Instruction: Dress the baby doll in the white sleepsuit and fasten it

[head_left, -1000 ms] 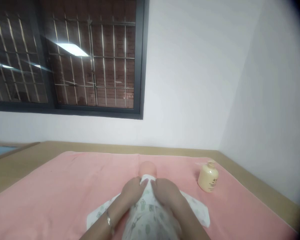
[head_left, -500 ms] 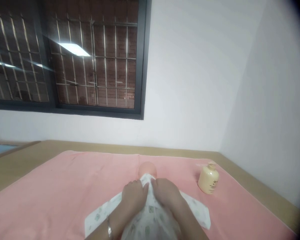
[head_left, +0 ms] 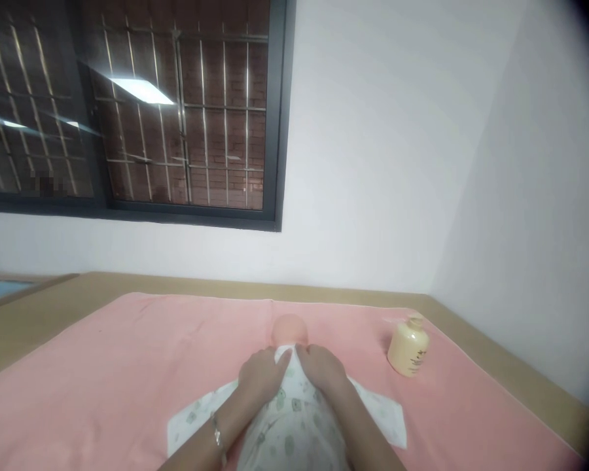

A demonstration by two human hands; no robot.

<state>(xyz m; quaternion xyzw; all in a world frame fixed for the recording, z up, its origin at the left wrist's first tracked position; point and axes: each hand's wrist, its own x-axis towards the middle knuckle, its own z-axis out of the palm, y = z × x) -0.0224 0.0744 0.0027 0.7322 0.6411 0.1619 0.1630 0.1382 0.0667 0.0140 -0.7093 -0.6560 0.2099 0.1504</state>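
Note:
A baby doll [head_left: 289,328] lies on a pink cloth, the round top of its head showing past my hands. Over its body is a white baby garment [head_left: 290,425] with small green prints, its two sleeves spread out to the sides. My left hand [head_left: 262,375] is closed on the garment's neck edge, on the left. On the right of that edge, my right hand [head_left: 324,368] pinches the fabric too. Both thumbs point inward below the doll's head. The fingertips are partly hidden by the hands. A bracelet [head_left: 218,437] circles my left wrist.
A cream pump bottle [head_left: 409,350] stands on the pink cloth [head_left: 127,373] at the right. The tan table edge [head_left: 216,286] runs along a white wall. A dark-framed barred window [head_left: 186,118] is above, at the left.
My hands have spread slightly and lowered at the garment's neck, which lies a bit flatter. More of the doll's head shows. The right sleeve has shifted a little inward.

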